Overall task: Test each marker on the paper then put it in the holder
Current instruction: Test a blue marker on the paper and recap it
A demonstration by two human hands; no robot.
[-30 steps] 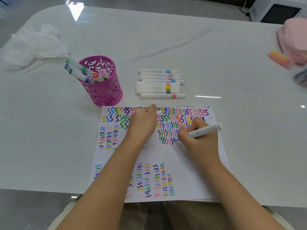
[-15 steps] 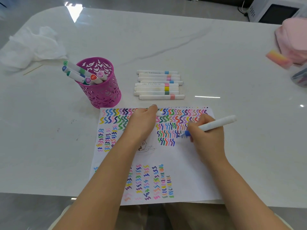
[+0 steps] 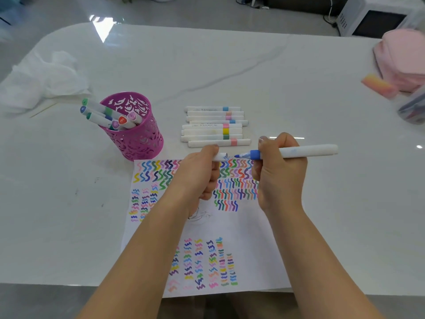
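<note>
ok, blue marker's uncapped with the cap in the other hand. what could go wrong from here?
1. The blue marker in the right hand points its bare tip at the cap in the left hand; a misaligned push could ink those fingers.
2. The tip is above the paper; a slip could streak the test rows.
3. Markers in the holder lean out over its rim; dropping another in could jostle them.

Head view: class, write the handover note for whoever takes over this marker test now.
The left hand grips the cap; right hand holds the uncapped blue marker, tip facing the cap, apart.
The paper lies below the hands, covered in squiggles.
Done: several markers in the pink holder.
Left: cap the blue marker, drop it in, then probably test the row of markers beyond the paper.
</note>
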